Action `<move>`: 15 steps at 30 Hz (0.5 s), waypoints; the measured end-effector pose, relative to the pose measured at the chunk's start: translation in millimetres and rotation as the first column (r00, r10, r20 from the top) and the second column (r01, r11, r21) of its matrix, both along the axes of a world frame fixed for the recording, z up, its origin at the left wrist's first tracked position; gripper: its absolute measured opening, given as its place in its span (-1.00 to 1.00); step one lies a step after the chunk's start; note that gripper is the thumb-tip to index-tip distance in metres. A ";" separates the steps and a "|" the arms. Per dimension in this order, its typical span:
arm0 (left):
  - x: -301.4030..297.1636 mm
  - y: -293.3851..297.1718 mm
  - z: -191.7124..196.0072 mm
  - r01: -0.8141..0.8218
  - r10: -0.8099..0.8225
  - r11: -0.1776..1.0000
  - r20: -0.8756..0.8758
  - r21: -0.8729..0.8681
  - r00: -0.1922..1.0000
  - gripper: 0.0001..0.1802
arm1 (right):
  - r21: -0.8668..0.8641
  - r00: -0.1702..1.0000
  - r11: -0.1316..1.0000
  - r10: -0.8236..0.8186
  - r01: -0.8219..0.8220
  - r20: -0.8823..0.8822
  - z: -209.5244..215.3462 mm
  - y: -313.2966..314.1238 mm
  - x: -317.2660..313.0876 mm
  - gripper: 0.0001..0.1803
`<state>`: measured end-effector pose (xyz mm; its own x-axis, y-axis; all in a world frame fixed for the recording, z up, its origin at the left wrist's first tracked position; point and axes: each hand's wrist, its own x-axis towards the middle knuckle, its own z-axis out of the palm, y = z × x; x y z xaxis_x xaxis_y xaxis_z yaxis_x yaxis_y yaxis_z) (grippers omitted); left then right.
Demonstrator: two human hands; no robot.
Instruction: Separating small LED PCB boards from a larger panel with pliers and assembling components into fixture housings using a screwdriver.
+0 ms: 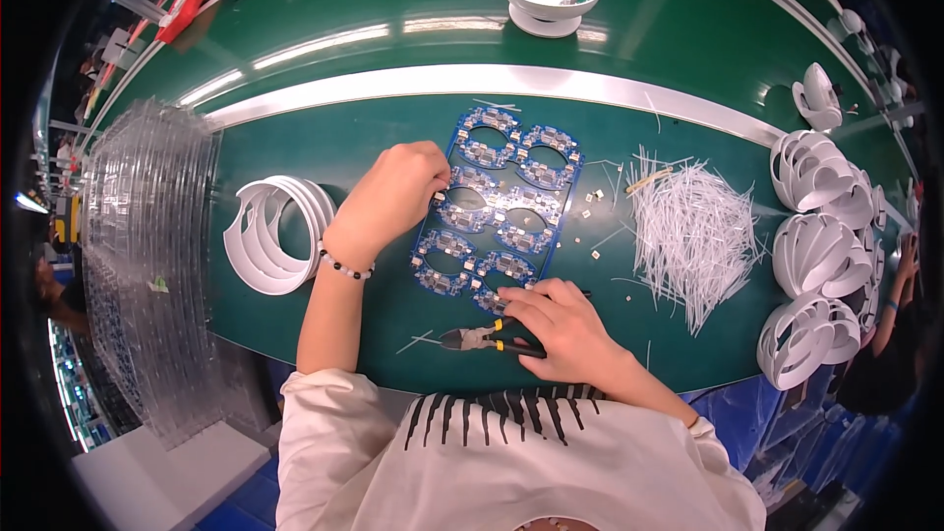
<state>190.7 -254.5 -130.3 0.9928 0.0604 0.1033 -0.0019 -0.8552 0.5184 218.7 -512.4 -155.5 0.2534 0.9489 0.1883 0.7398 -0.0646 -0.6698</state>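
Observation:
A panel of blue circuit boards (511, 199) with large oval openings lies on the green table in front of me. My left hand (395, 189) reaches to the panel's left edge, its fingertips pinched together by a small whitish part; what they hold, if anything, is hidden. At the panel's near edge, my right hand (562, 330) is curled over the handles of side cutters (476, 338), whose jaws point left. The index fingertip of that hand touches the lowest board. Small white connectors (587, 211) lie scattered right of the panel.
Right of the panel is a heap of thin white strips (693, 241). White plastic rings (280, 236) lie on the left, beside stacked clear trays (147, 265). More white shells (821, 256) line the right edge. Behind a pale rail (511, 81) stands a white round housing (547, 0).

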 end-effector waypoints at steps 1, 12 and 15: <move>-1.1 -1.1 1.9 -0.013 0.013 1.000 0.000 -0.004 1.000 -0.95 | 0.011 1.000 1.000 -0.004 0.004 -0.001 -0.2 0.1 -0.3 -0.48; 5.2 -61.7 -1.6 0.309 -0.278 0.936 0.186 -0.169 0.943 -0.89 | 0.022 1.000 1.000 -0.016 0.016 0.014 1.2 1.3 -1.9 -0.50; 8.2 -59.7 -9.8 0.309 -0.263 0.935 0.245 -0.173 0.933 -0.83 | 0.028 1.000 1.000 -0.015 0.014 0.015 0.0 0.6 -2.2 -0.50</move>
<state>199.0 -314.2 -140.1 0.9262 -0.1799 0.3313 -0.3610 -0.6764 0.6420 216.5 -511.8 -155.4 0.2641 0.9394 0.2187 0.7490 -0.0568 -0.6602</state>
